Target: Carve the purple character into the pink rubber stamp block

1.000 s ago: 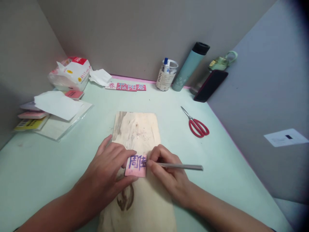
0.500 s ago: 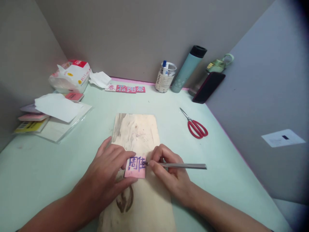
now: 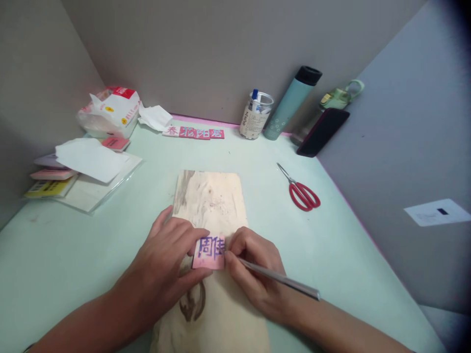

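A small pink square block (image 3: 208,262) with purple written characters lies on a pale wooden board (image 3: 213,196). My left hand (image 3: 162,260) grips the block by its left side, with fingers at its upper and lower edges. At the block's right edge, my right hand (image 3: 255,267) is closed on a slim metallic pen-like tool (image 3: 281,279). The tool's back end points down to the right, and its tip is hidden by my fingers.
Red-handled scissors (image 3: 303,195) lie right of the board. Behind stand a pen jar (image 3: 253,120), a teal bottle (image 3: 290,105) and a leaning phone (image 3: 324,132). Carved tiles (image 3: 195,133), a plastic bag (image 3: 110,113) and papers (image 3: 90,159) are back left.
The tool's back end has swung downward as my right hand turned, and its tip no longer shows over the characters. My left hand keeps its grip on the block. The view has shifted slightly.
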`<state>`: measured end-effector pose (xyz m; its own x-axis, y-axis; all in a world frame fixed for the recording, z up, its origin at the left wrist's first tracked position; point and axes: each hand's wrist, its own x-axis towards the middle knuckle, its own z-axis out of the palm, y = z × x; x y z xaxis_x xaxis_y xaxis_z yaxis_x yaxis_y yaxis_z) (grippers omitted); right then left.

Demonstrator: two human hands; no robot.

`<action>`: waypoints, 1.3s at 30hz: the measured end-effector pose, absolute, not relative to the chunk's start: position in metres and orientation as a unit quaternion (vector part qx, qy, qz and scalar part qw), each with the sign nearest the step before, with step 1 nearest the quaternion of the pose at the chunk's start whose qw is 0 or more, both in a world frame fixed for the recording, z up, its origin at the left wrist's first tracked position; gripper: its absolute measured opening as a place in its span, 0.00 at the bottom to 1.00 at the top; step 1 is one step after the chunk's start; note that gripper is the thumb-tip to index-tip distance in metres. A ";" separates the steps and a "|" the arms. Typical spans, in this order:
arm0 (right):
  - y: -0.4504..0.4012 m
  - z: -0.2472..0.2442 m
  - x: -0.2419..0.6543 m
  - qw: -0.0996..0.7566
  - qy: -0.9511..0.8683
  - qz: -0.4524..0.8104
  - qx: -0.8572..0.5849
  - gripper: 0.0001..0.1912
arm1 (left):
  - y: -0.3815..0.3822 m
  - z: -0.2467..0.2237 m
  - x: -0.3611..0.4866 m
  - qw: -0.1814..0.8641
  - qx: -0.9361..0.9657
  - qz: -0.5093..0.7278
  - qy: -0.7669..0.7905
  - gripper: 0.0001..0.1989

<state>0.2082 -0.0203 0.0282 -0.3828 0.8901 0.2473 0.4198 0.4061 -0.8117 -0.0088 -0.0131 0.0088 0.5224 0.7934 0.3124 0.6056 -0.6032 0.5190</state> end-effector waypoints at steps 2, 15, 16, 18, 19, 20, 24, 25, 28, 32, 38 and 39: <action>-0.020 0.027 0.209 0.348 -0.767 0.328 -0.428 0.11 | -0.013 0.009 -0.008 0.178 0.852 0.266 0.413 0.16; -0.022 0.023 0.203 0.376 -0.833 0.186 -0.360 0.12 | -0.013 0.011 -0.008 0.182 0.852 0.263 0.415 0.14; -0.022 0.022 0.202 0.384 -0.835 0.174 -0.353 0.13 | -0.013 0.011 -0.008 0.182 0.852 0.265 0.413 0.14; -0.021 0.020 0.201 0.396 -0.835 0.160 -0.347 0.13 | -0.013 0.010 -0.008 0.182 0.852 0.270 0.410 0.14; -0.021 0.019 0.201 0.401 -0.833 0.157 -0.347 0.13 | -0.013 0.010 -0.008 0.182 0.851 0.271 0.411 0.15; -0.021 0.018 0.200 0.402 -0.833 0.157 -0.346 0.13 | -0.013 0.010 -0.009 0.184 0.850 0.270 0.412 0.15; -0.022 0.015 0.200 0.403 -0.833 0.154 -0.346 0.13 | -0.013 0.009 -0.009 0.190 0.847 0.262 0.422 0.16; -0.023 0.015 0.200 0.402 -0.833 0.153 -0.348 0.13 | -0.013 0.009 -0.008 0.191 0.846 0.262 0.423 0.16; -0.024 0.014 0.201 0.398 -0.830 0.163 -0.355 0.13 | -0.013 0.009 -0.009 0.194 0.844 0.268 0.423 0.15; -0.026 0.015 0.201 0.383 -0.830 0.192 -0.358 0.14 | -0.012 0.008 -0.009 0.194 0.845 0.273 0.418 0.14; -0.026 0.017 0.201 0.384 -0.827 0.208 -0.353 0.13 | -0.013 0.011 -0.008 0.185 0.851 0.257 0.420 0.15; -0.026 0.017 0.201 0.384 -0.827 0.209 -0.352 0.13 | -0.013 0.011 -0.008 0.183 0.851 0.258 0.419 0.15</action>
